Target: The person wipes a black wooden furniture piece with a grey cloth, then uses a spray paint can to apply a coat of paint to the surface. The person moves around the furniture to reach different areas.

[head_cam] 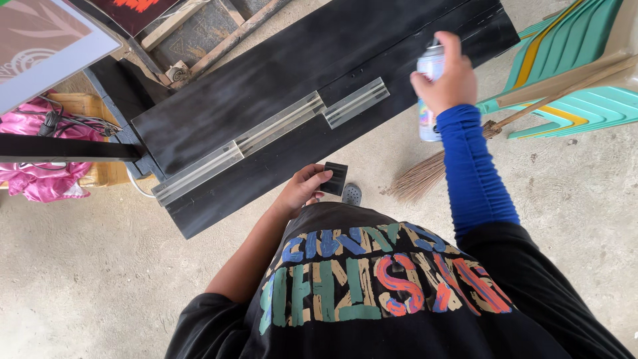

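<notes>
My right hand [446, 78], in a blue sleeve, grips a white spray can [430, 100] upright, with a finger on its top, just off the near edge of a long black painted board [266, 86]. My left hand [302, 189] holds a small black rectangular piece [334, 178] close to my body, just below the board's near edge. Two clear strips [279, 126] lie end to end along the middle of the board, a shorter one [357, 102] to the right.
Stacked green plastic chairs [571, 73] stand at the right, with a stick broom [438, 166] leaning beside them. A pink bag [33, 176] and a framed panel [40, 46] sit at the left. Wooden frames [199, 30] lie behind the board. The floor is bare concrete.
</notes>
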`<state>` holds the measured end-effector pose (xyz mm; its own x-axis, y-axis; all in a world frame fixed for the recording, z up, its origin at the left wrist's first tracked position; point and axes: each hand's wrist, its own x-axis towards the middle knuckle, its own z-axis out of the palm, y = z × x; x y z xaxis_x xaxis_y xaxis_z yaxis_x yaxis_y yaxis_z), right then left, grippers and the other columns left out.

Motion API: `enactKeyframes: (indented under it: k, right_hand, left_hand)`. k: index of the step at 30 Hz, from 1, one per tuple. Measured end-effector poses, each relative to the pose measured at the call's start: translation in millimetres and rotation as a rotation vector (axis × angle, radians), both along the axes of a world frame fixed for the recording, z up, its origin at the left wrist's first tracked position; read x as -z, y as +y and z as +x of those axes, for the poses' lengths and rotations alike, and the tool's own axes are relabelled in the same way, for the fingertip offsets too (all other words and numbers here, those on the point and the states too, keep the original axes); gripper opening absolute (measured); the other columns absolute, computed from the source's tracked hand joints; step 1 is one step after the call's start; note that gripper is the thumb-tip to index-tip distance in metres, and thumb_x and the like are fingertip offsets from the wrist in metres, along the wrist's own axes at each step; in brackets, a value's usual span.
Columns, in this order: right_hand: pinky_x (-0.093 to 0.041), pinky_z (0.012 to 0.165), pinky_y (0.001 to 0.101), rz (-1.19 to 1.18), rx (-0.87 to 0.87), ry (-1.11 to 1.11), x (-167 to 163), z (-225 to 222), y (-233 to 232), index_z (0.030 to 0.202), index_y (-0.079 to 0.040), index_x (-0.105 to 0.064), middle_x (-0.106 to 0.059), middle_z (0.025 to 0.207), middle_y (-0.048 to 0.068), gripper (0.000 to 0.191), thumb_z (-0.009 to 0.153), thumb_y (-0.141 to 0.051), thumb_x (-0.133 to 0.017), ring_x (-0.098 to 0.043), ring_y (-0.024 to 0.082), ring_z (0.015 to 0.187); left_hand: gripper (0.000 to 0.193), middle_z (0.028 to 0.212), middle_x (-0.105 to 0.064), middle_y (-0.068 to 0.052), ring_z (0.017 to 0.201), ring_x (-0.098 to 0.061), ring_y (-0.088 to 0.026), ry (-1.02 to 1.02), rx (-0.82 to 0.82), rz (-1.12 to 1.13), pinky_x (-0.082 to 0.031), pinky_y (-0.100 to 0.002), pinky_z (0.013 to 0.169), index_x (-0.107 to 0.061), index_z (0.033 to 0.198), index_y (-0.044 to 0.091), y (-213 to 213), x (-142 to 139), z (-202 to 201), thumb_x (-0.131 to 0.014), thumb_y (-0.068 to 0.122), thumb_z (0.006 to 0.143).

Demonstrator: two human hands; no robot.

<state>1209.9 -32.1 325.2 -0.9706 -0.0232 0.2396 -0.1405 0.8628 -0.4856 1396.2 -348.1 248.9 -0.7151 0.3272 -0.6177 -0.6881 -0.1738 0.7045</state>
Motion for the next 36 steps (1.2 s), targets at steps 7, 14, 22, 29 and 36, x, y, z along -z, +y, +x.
enactKeyframes:
  k: [7,14,22,29,36]
  right_hand:
    - [-0.058,0.079,0.0473,-0.053,-0.249,-0.188,18,45,-100,0.139,-0.024,-0.054,-0.07,0.1,0.017,0.067,0.08,-0.028,-0.085,-0.071,0.037,0.09]
    - [-0.058,0.079,0.0483,-0.037,-0.138,-0.088,18,21,-55,0.139,-0.02,-0.053,-0.071,0.101,0.019,0.068,0.079,-0.026,-0.086,-0.071,0.039,0.089]
    - [-0.058,0.086,0.0473,-0.089,-0.152,0.064,15,9,-20,0.143,-0.017,-0.051,-0.072,0.112,0.02,0.07,0.082,-0.021,-0.085,-0.071,0.04,0.097]
    - [-0.058,0.078,0.0475,-0.019,-0.204,-0.151,8,36,-90,0.142,-0.022,-0.053,-0.069,0.103,0.021,0.068,0.081,-0.026,-0.081,-0.07,0.041,0.089]
    - [-0.059,0.076,0.0466,-0.005,-0.215,-0.213,2,40,-107,0.141,-0.025,-0.053,-0.068,0.102,0.021,0.068,0.079,-0.028,-0.082,-0.071,0.04,0.087]
  left_hand:
    - [0.058,0.107,-0.07,-0.003,0.095,-0.061,-0.012,0.023,0.045,0.014,-0.047,-0.029,0.082,-0.065,0.124,0.006,8,1,-6,-0.074,0.048,0.085]
    - [0.059,0.106,-0.07,-0.004,0.094,-0.062,-0.013,0.03,0.032,0.007,-0.049,-0.029,0.081,-0.065,0.124,0.004,3,0,0,-0.073,0.047,0.084]
    - [0.058,0.106,-0.069,-0.005,0.093,-0.061,-0.013,0.007,0.037,0.021,-0.047,-0.03,0.081,-0.065,0.124,0.004,2,3,3,-0.074,0.047,0.086]
    - [0.057,0.107,-0.07,-0.004,0.096,-0.062,-0.012,0.028,0.073,-0.013,-0.048,-0.029,0.083,-0.065,0.124,0.006,7,-1,-5,-0.073,0.046,0.085]
    - [0.058,0.108,-0.07,-0.004,0.096,-0.063,-0.013,0.022,0.067,-0.011,-0.049,-0.03,0.081,-0.065,0.124,0.006,3,1,-1,-0.073,0.047,0.085]
